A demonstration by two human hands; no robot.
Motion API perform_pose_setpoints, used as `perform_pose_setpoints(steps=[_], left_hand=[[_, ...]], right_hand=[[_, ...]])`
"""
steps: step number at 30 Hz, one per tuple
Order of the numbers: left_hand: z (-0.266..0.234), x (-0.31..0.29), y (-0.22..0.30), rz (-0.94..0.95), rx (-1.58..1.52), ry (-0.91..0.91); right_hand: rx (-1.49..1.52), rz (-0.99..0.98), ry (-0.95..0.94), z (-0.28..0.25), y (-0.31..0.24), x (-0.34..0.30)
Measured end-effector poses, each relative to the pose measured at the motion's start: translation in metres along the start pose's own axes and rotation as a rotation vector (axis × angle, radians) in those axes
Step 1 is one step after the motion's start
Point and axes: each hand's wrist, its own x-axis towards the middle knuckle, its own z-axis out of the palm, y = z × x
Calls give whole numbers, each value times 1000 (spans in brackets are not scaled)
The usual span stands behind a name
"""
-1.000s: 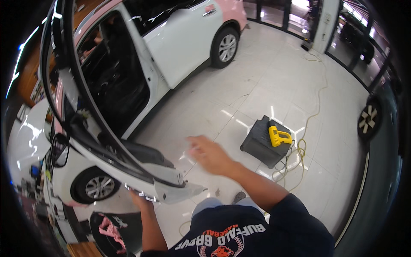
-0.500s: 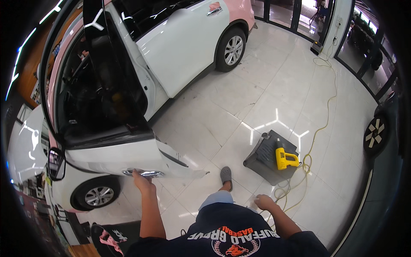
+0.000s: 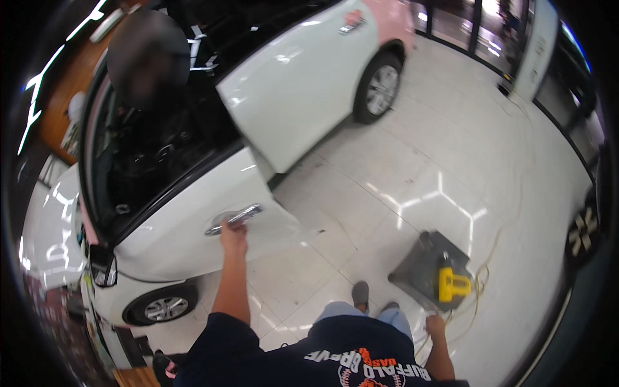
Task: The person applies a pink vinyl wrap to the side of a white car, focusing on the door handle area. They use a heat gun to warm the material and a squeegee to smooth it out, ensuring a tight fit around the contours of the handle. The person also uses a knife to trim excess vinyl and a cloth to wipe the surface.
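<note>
My left hand (image 3: 234, 236) grips the chrome door handle (image 3: 251, 211) of the white front door (image 3: 187, 222), its fingers curled behind the handle. The door stands partly ajar beside the white rear door (image 3: 293, 80). A thin pale flap reaches out past the front door's rear edge. Low at my right side, my right hand (image 3: 436, 326) is closed, and a small whitish spot shows at its fingers. Whatever it holds, if anything, is too blurred to name. The yellow heat gun (image 3: 453, 284) lies nearby on a dark grey box (image 3: 419, 264).
A pale yellow cord (image 3: 496, 238) runs across the glossy tiled floor from the heat gun toward the far pillar (image 3: 541, 48). The side mirror (image 3: 103, 266) juts out at left. A dark vehicle (image 3: 580, 309) stands along the right side.
The front door has swung inward toward the car body, with my left hand following on its handle. My view has shifted, and both feet now show below me.
</note>
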Motion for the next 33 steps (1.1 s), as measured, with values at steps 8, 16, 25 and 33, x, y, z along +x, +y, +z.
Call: perform_pose_setpoints(steps=[8, 16, 25, 33], left_hand=[[37, 47, -8, 9, 11, 52], [1, 24, -31, -218, 930, -181], [-123, -251, -146, -706, 1919, -852], [-49, -225, -155, -816, 2048, -517]], right_hand=[[1013, 898, -72, -55, 17, 34], [430, 569, 144, 13, 121, 45], [270, 969, -39, 19, 201, 60], [-1, 700, -47, 72, 226, 74]])
